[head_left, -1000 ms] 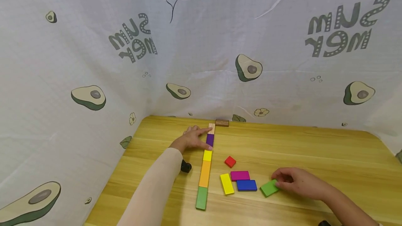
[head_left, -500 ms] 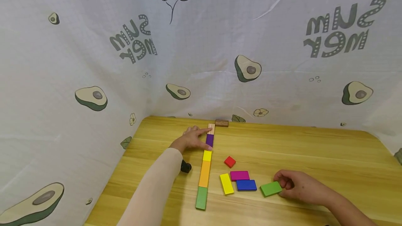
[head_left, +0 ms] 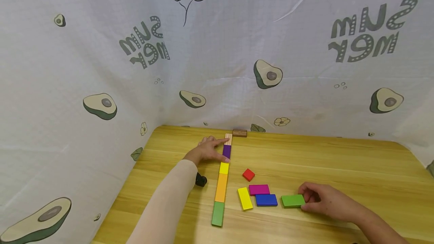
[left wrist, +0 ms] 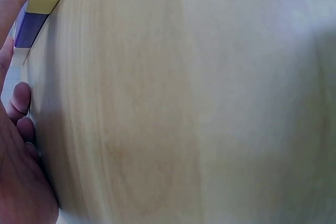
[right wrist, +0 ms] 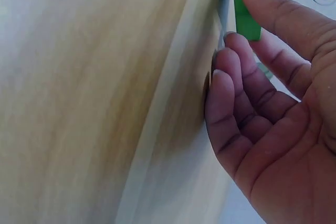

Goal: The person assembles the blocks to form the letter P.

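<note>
The right hand pinches the right end of the bright green block, thumb on the near side and forefinger on the far side, the other fingers curled beneath the palm in the right wrist view; the block is broad face up, just right of the blue block and apart from it; the blue block meets the magenta block along its far edge, with a long yellow block slanting close to their left and a red block turned cornerwise beyond; the left hand has its thumb and forefinger spread wide, forefinger on the pale striped block, thumb tip where the purple block meets the short yellow block; these stand in one straight row, continued towards the person by an orange block and a darker green block; a brown block sits crosswise at the row's far end, right of the pale one; all are on a wooden table, backed by a printed cloth.
</note>
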